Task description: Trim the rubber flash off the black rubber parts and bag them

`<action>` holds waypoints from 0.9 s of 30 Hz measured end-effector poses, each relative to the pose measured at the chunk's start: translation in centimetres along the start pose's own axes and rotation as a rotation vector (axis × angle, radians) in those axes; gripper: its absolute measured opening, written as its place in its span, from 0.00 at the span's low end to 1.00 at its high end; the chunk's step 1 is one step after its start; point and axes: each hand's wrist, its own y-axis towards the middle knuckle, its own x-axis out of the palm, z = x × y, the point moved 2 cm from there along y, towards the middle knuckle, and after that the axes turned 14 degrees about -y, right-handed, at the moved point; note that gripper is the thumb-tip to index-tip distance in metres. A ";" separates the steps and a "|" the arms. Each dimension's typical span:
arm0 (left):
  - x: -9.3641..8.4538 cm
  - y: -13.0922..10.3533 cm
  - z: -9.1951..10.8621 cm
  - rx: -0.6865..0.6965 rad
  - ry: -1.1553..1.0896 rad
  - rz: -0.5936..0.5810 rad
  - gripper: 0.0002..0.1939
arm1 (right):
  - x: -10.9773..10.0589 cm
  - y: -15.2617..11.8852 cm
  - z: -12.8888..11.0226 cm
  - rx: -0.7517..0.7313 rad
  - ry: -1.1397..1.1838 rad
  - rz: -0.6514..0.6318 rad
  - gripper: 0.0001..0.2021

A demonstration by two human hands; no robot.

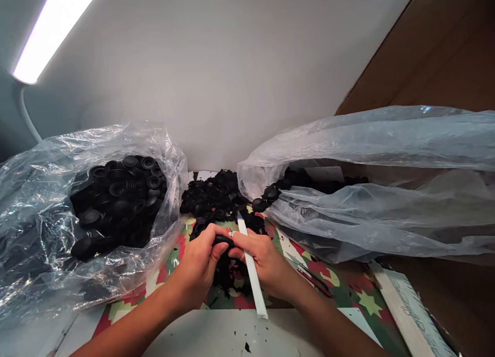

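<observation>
Between my two hands is a black rubber part [223, 239], its shape mostly covered by my fingers. My left hand [200, 256] grips it with thumb and fingers. A white-handled knife [252, 274] is held in my right hand [263, 256], its small blade pointing away from me and its handle end toward me. The right fingertips meet the black part too. Just beyond my hands lies a heap of black rubber parts and scraps [216, 192]. More black scraps lie below my hands.
On the left, a clear plastic bag [34, 192] holds many round black rubber parts [119, 197]. Another clear bag [328, 223] opens on the right, black pieces at its mouth. Scissors [309, 274] lie by my right wrist. A cardboard box [433, 52] and lamp [54, 32] stand around.
</observation>
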 end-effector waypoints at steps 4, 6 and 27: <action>-0.1 -0.1 0.5 -0.012 -0.044 0.043 0.09 | 0.4 -0.4 -0.6 -0.093 -0.126 0.100 0.18; 0.0 -0.1 0.7 -0.026 -0.099 0.088 0.10 | 0.9 -0.5 -1.1 -0.127 -0.198 0.193 0.18; -0.7 1.3 -1.4 -0.146 -0.941 0.220 0.22 | 2.7 -0.1 1.7 -0.060 -0.656 0.085 0.07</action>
